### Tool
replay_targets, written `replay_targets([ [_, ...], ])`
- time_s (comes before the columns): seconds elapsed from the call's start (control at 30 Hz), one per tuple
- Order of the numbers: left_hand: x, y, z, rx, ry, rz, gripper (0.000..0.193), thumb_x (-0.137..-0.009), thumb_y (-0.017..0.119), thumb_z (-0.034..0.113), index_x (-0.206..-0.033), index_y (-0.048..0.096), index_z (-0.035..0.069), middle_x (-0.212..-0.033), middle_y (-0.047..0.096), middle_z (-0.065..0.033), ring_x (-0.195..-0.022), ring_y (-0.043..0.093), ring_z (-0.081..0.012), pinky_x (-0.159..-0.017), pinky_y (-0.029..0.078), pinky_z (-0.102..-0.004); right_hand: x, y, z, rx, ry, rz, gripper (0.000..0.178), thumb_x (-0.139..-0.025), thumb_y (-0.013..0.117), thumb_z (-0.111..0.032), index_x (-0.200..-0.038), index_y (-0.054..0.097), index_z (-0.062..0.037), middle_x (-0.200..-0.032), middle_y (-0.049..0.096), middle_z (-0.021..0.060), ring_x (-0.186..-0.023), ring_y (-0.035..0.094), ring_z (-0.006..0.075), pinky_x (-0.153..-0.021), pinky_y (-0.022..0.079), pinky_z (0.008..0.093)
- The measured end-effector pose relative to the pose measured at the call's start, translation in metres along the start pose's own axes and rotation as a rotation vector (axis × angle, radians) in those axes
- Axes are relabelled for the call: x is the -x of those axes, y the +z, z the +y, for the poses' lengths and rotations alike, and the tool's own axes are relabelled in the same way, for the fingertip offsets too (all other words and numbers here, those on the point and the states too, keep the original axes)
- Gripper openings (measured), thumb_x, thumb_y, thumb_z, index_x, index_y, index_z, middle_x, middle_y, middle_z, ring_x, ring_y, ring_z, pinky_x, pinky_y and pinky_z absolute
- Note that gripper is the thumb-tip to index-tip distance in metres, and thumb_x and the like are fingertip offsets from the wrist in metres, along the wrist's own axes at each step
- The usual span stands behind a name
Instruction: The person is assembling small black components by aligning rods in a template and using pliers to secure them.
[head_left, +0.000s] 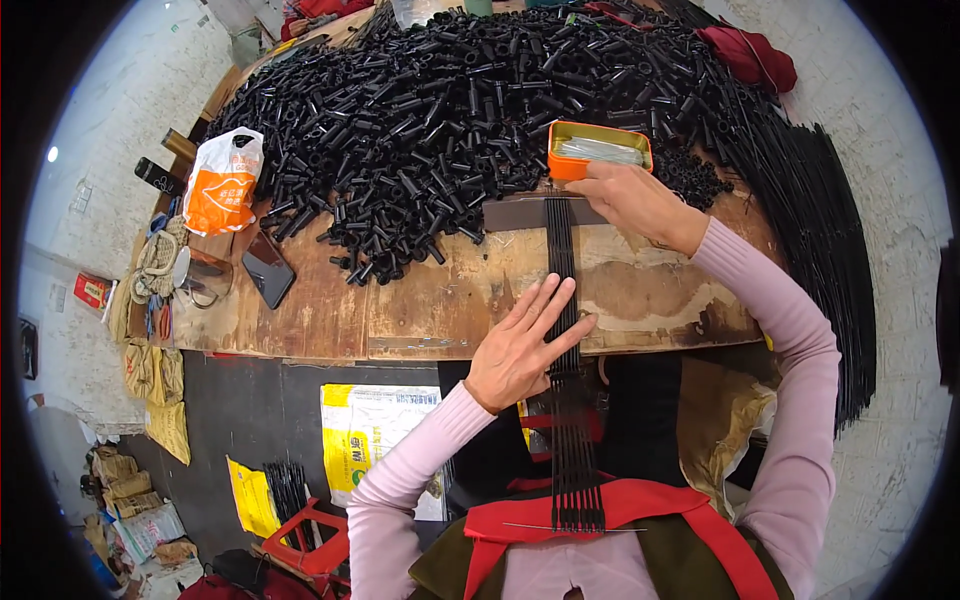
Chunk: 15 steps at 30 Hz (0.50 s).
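Observation:
A row of long thin black rods (575, 430) runs side by side from the table's middle toward my lap. My left hand (520, 345) lies over them near the table edge, fingers stretched out and pressing on the rods. Their far ends rest across a flat dark strip (512, 215). At the near ends, a thin wire (625, 530) lies crosswise over my red apron straps. My right hand (635, 200) is at the near side of an orange tin (570, 168), fingers drawn together; what they pinch is too small to make out. Thin silvery wires (605, 151) fill the tin.
A large heap of short black tubular parts (440, 120) covers the table's far half. Bundled black rods (815, 240) hang over its right edge. At left are a phone (268, 270), a white-and-orange plastic bag (222, 185) and cloth gloves (155, 265). Below stands a red stool (310, 540).

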<state>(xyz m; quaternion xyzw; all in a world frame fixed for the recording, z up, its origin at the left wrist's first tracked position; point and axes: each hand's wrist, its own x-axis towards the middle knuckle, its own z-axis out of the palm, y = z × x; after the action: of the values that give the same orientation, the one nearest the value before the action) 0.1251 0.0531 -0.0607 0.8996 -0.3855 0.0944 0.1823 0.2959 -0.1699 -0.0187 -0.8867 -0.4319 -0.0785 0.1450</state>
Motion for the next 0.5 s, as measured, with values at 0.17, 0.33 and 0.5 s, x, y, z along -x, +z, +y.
replay_targets([
  [0.17,0.0,-0.001,0.0,0.01,-0.008,-0.008,0.085,-0.058,0.065,0.0,-0.139,0.051,0.021,-0.152,0.034,-0.0194,-0.141,0.034,-0.036,-0.117,0.029,-0.0459,-0.003,0.003,0.002,-0.038,0.01,-0.009,0.025,-0.085,0.058,-0.005,-0.108,0.068,-0.0033,-0.089,0.062,0.0143,-0.084,0.064,0.035,-0.074,0.051,0.0441],
  [0.33,-0.001,-0.002,0.001,-0.01,-0.007,-0.024,0.084,-0.059,0.065,0.0,-0.139,0.051,0.021,-0.152,0.034,-0.0197,-0.141,0.034,-0.0365,-0.116,0.029,-0.0462,-0.011,0.006,0.008,-0.083,-0.046,0.036,0.023,-0.087,0.061,-0.007,-0.108,0.066,-0.0015,-0.091,0.062,0.0143,-0.089,0.063,0.0344,-0.078,0.05,0.0425],
  [0.5,-0.002,0.001,0.001,-0.003,-0.002,-0.016,0.082,-0.06,0.068,0.003,-0.139,0.052,0.021,-0.152,0.034,-0.0197,-0.14,0.035,-0.0366,-0.116,0.029,-0.0463,-0.014,0.012,0.006,-0.208,-0.024,0.091,0.021,-0.088,0.061,-0.008,-0.108,0.064,-0.0019,-0.092,0.064,0.0134,-0.091,0.063,0.0337,-0.08,0.05,0.0415],
])
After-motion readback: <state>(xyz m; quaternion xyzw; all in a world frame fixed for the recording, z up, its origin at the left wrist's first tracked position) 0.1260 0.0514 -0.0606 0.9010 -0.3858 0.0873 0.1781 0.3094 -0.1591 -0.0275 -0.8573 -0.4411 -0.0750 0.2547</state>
